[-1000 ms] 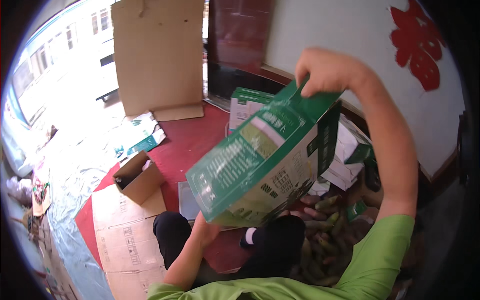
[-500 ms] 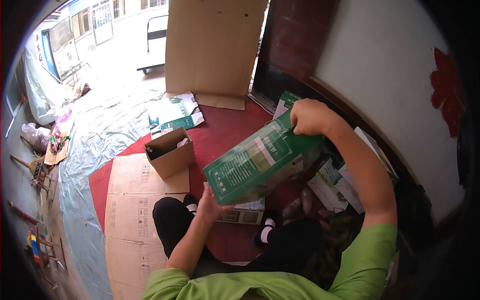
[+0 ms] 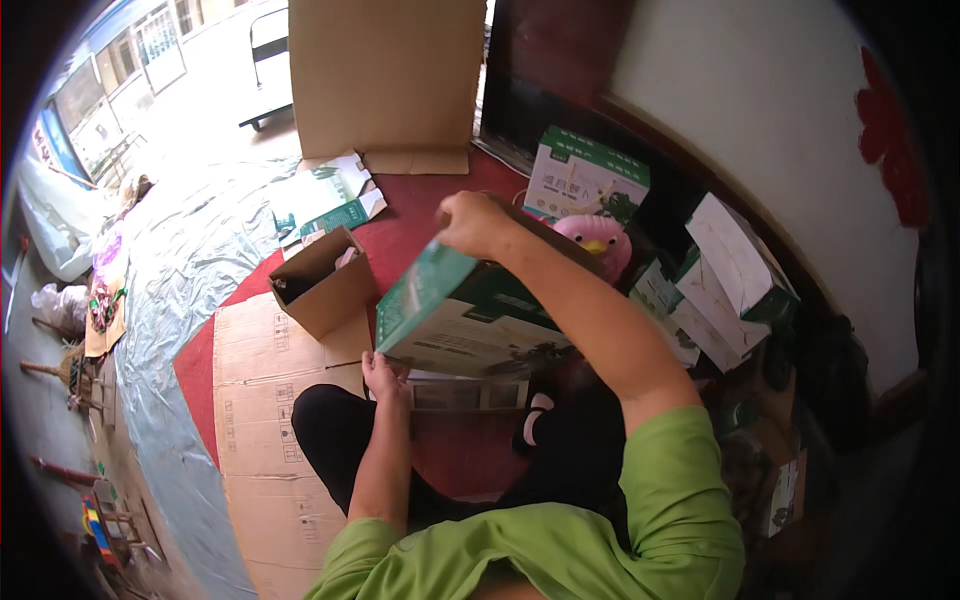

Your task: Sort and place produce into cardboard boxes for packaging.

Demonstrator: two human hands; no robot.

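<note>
A green-and-white cardboard carton [image 3: 480,325] is tilted in front of me, above my lap. My right hand [image 3: 478,224] pinches its upper edge near the far left corner, and the right forearm crosses over the carton. With the fingers of my left hand [image 3: 385,377] I hold its lower left corner. An open brown top edge shows behind my right arm; what lies inside the carton is hidden. Beneath it, a flatter box [image 3: 470,393] rests on the floor between my feet.
An open brown box [image 3: 325,292] stands left, on flattened cardboard [image 3: 255,400]. Beyond lie a flattened green-white carton [image 3: 325,200] and an upright cardboard sheet [image 3: 385,85]. To the right are a pink duck-faced object [image 3: 597,243], a closed carton [image 3: 587,178] and white-green cartons [image 3: 735,260].
The carton has turned, its green panel swinging to the left. My right hand has moved left with its edge, uncovering the pink object. My view has shifted somewhat.
</note>
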